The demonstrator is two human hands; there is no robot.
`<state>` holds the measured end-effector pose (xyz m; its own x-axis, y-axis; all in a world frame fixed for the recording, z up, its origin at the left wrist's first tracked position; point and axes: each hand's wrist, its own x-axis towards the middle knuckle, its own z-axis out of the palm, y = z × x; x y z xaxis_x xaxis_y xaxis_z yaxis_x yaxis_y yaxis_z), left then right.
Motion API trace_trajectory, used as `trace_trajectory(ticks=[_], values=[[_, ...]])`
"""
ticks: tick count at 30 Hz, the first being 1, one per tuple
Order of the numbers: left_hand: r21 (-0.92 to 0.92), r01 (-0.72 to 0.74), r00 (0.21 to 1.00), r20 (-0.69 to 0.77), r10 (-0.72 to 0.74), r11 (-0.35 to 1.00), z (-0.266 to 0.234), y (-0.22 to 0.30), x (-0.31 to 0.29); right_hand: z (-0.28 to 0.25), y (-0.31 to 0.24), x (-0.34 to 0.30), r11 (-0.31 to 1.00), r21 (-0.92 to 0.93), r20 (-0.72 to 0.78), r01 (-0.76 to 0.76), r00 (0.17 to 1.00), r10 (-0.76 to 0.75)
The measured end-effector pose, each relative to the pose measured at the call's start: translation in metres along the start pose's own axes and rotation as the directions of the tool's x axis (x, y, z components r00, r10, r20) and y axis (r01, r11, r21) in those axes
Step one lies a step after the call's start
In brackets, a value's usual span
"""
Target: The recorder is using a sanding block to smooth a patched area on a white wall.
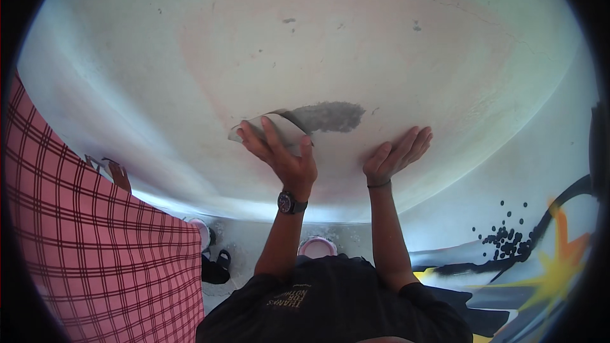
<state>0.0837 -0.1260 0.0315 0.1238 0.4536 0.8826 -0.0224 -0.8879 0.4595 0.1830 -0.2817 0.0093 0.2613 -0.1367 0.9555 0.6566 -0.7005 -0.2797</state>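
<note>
A pale wall (356,57), curved by the lens, fills the view ahead of me. My left hand (286,155), with a black watch on its wrist, presses a pale curled sheet that looks like sandpaper (289,128) against the wall, fingers spread over it. Directly right of the sheet lies a rough dark grey patch (333,116). Farther right, my right hand (398,154) rests on the wall with fingers stretched out and nothing held. A thin dark band circles the right wrist.
Pink plaid cloth (101,235) spans the left side; another person's hand (119,176) shows at its edge. A dark sandal or shoe (219,268) is on the floor nearby. A pink-rimmed container (318,248) sits below the wall. Painted graffiti (553,254) covers the right.
</note>
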Motion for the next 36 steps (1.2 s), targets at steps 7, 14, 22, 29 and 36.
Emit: trace_trajectory(ticks=[7, 14, 22, 29, 36], values=[[0.071, -0.121, 0.979, 0.174, 0.107, 0.99, 0.012, -0.021, -0.081, -0.003, 0.002, 0.0, 1.0, 0.02, -0.047, -0.01, 0.999, 0.011], [0.031, -0.103, 0.992, 0.073, 0.101, 0.994, 0.015, -0.004, -0.032, -0.005, 0.012, 0.0, 1.0, -0.001, -0.036, 0.015, 0.999, -0.015], [0.093, -0.145, 0.972, 0.199, 0.124, 0.985, 0.021, -0.043, -0.121, -0.003, 0.015, -0.003, 1.0, 0.014, -0.042, 0.022, 0.999, -0.021], [0.007, -0.024, 0.974, 0.228, 0.022, 1.0, 0.02, -0.013, -0.091, -0.004, 0.02, -0.002, 1.0, 0.012, -0.059, 0.011, 0.998, -0.01], [0.073, -0.098, 0.957, 0.28, 0.074, 0.992, 0.018, -0.051, -0.134, 0.001, 0.016, -0.008, 1.0, 0.029, -0.043, 0.008, 0.999, -0.007]])
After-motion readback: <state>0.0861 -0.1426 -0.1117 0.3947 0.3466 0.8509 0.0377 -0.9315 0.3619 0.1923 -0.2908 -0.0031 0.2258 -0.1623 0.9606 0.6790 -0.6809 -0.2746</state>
